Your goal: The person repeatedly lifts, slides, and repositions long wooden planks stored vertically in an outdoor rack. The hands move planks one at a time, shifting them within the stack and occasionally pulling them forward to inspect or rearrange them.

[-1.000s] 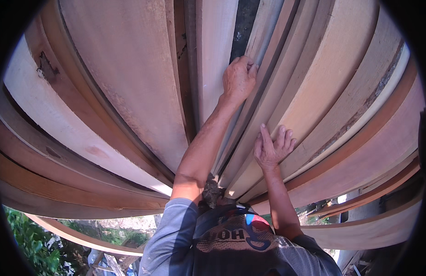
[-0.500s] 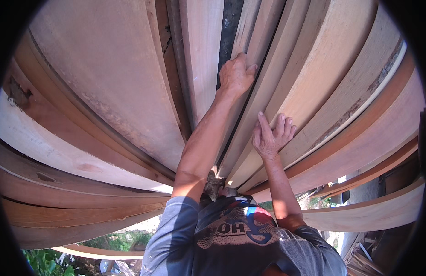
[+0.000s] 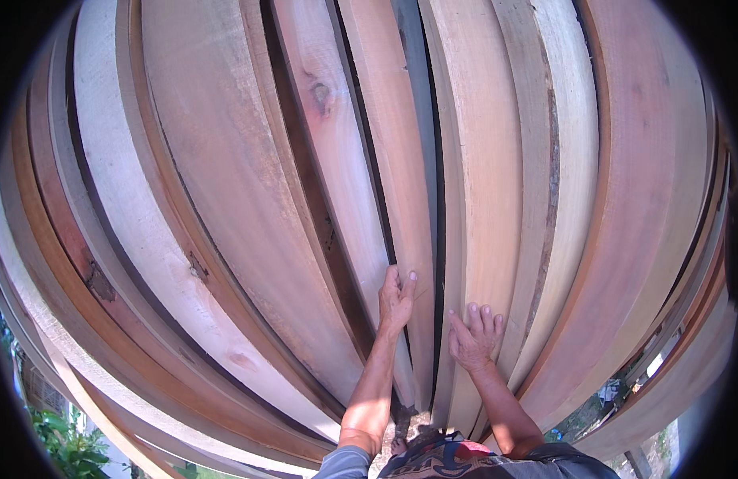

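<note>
My left hand [image 3: 396, 299] is closed on the edge of a long pinkish wooden board [image 3: 397, 176]. Its fingers reach into the dark gap on the board's left side, and the thumb lies over the top face. Just left of that gap is a paler board [image 3: 325, 120] with a knot in it. To the right, my right hand [image 3: 475, 335] rests palm down with its fingers spread on a broad tan board [image 3: 490, 184]. It holds nothing.
Many long boards stand or lean side by side across the view, among them a wide brown one [image 3: 225, 160] on the left and a reddish one [image 3: 636, 160] on the right. Green leaves [image 3: 70, 447] show at lower left. My foot [image 3: 398, 445] is below the boards.
The view has tilted, so more of the boards shows and both hands appear lower. The board at my left hand shows a wider face than before. My right hand stays spread on the boards.
</note>
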Available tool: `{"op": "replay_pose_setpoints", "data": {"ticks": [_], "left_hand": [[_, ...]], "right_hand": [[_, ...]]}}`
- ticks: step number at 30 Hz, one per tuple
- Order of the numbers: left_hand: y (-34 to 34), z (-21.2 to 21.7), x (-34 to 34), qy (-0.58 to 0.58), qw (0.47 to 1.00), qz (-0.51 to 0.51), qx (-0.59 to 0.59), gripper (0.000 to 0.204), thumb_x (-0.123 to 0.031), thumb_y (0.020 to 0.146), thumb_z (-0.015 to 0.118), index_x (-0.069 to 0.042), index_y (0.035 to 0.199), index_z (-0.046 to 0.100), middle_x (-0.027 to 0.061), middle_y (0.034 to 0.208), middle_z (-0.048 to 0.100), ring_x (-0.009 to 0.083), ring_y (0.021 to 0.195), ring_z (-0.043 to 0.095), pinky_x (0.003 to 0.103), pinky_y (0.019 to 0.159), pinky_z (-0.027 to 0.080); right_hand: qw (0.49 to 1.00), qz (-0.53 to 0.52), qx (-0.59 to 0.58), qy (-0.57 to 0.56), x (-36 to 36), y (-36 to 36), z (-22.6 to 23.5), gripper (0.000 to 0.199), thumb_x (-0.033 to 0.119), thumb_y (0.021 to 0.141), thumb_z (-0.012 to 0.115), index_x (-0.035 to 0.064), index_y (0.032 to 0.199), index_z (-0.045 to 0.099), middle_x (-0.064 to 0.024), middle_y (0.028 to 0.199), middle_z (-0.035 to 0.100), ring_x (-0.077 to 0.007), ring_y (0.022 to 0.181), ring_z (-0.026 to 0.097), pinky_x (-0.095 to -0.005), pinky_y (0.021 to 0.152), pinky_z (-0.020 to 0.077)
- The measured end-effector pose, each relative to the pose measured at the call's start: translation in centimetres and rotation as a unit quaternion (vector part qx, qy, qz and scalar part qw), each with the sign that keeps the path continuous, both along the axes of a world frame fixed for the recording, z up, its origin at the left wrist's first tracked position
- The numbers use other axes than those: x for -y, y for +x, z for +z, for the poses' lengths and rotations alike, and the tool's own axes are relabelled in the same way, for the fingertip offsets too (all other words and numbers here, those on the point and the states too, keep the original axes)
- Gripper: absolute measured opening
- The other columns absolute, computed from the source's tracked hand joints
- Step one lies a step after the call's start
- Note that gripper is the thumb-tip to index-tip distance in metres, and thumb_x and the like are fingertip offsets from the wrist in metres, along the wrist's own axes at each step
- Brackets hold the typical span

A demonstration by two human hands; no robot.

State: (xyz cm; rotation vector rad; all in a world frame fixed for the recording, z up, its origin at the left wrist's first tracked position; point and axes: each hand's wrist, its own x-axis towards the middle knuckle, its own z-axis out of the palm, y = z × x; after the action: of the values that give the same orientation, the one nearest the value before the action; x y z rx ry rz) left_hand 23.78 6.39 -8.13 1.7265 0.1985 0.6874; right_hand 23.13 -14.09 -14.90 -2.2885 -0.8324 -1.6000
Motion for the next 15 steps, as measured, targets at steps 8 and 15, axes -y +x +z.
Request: {"op": "replay_pose_setpoints", "data": {"ticks": [8, 15], "left_hand": [[-1.4, -1.2, -1.4, -0.155, 0.971, -0.011, 0.181, 0.045, -0.040, 0.110, 0.048, 0.001, 0.126, 0.060, 0.0061, 0.108, 0.066, 0.0122, 0.097, 0.059, 0.026, 0.089, 0.047], [-3.1, -0.5, -4.1, -0.315, 0.946, -0.033, 0.065, 0.071, -0.070, 0.104, 0.029, -0.009, 0.081, 0.058, 0.0044, 0.067, 0.055, 0.0163, 0.058, 0.054, 0.032, 0.055, 0.045]], "right_hand": [[1.000, 0.009, -0.012, 0.011, 0.3, -0.1, -0.4, 0.036, 0.021, 0.087, 0.065, 0.0283, 0.121, 0.075, -0.0045, 0.153, 0.050, -0.0273, 0.152, 0.031, -0.0500, 0.126, 0.0102], [0.998, 0.050, -0.019, 0.041, 0.3, -0.2, 0.0, 0.040, 0.018, 0.084, 0.065, 0.0268, 0.123, 0.074, -0.0051, 0.153, 0.050, -0.0273, 0.150, 0.033, -0.0499, 0.126, 0.0111]]}}
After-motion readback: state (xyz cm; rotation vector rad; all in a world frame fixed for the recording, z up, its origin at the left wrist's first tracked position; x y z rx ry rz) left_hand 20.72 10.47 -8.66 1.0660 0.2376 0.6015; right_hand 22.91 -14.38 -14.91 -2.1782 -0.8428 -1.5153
